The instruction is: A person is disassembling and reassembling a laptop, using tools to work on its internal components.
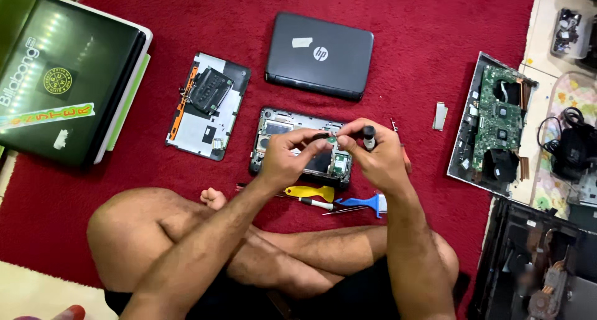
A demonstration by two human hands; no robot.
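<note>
Head view: both hands meet over the opened small laptop base [301, 147] on the red carpet [404, 65]. Right hand [376, 158] closed on a screwdriver [369, 137] — black handle up, long axis near vertical. Left hand [287, 158] pinches a small part — too small to tell.

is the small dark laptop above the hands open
No, the small dark laptop lies shut, lid down, on the red carpet beyond both hands.
</note>
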